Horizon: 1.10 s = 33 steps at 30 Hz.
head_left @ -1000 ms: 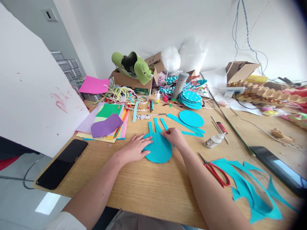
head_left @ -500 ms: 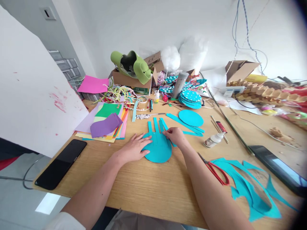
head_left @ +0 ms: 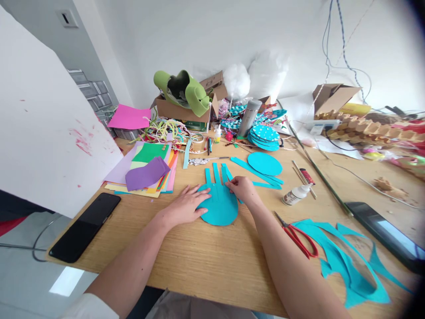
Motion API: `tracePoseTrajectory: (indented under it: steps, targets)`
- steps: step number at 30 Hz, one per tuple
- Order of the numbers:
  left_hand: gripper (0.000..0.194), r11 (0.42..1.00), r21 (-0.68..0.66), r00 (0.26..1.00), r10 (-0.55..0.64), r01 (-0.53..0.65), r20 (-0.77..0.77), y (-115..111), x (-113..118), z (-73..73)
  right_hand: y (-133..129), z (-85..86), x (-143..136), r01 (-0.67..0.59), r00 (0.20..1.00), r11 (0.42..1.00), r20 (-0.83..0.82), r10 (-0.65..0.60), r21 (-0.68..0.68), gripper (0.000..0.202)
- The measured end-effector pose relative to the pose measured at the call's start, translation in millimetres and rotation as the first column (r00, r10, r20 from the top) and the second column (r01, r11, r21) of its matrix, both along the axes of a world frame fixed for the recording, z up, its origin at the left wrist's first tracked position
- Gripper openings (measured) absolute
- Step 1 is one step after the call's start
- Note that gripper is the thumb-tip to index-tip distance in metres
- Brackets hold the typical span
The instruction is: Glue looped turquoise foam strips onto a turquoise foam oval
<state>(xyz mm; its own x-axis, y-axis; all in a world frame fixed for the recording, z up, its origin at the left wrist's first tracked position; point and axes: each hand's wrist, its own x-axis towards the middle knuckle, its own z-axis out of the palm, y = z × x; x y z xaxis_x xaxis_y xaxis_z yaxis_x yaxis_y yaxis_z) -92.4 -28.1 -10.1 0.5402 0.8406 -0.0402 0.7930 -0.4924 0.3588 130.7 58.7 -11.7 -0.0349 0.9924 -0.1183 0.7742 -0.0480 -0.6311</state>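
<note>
The blue disc [head_left: 219, 213] lies flat on the tabletop [head_left: 212, 261] in front of the person. The left hand [head_left: 187, 204] is spread over its left side, its grip released. The right hand [head_left: 241, 187] appears to pinch a blue strip [head_left: 224, 173] at the disc's far right edge, though the fingers partly cover the contact. Scissors [head_left: 303, 243] and a glue bottle [head_left: 295, 195] lie to the right.
</note>
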Motion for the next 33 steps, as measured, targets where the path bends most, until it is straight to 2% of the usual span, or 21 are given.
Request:
tracePoseTrajectory:
  steps: [7, 10, 13, 16, 22, 33]
  targets:
    - [0.049, 1.000, -0.001, 1.000, 0.003, -0.003, -0.009, -0.5, 0.9, 2.8, -3.0, 4.8, 4.0, -0.009, 0.998, 0.996, 0.057, 0.004, 0.094, 0.015]
    - [0.048, 1.000, 0.002, 1.000, 0.002, -0.002, -0.008, -0.7, 1.1, 2.9, -6.5, 6.2, 8.0, -0.165, 0.986, 0.970, 0.060, 0.156, 0.179, 0.026]
    - [0.049, 1.000, 0.002, 1.000, 0.005, -0.005, -0.014, -0.5, 1.1, 2.2, -9.1, 2.7, 10.4, -0.373, 0.927, 0.884, 0.155, 0.342, 0.281, 0.049]
    - [0.049, 1.000, 0.001, 1.000, 0.009, -0.009, -0.021, -0.3, 1.2, 1.7, -10.1, -3.7, 11.5, -0.459, 0.885, 0.842, 0.232, 0.404, 0.285, 0.061]
    - [0.050, 1.000, -0.005, 1.000, 0.010, -0.010, -0.023, 0.1, 0.4, 0.2, -9.1, -11.5, 13.8, -0.473, 0.875, 0.843, 0.250, 0.415, 0.257, 0.058]
    - [0.049, 1.000, -0.007, 1.000, 0.008, -0.008, -0.016, 1.1, 0.4, -0.2, -10.5, -11.3, 12.6, -0.464, 0.880, 0.854, 0.229, 0.415, 0.237, 0.057]
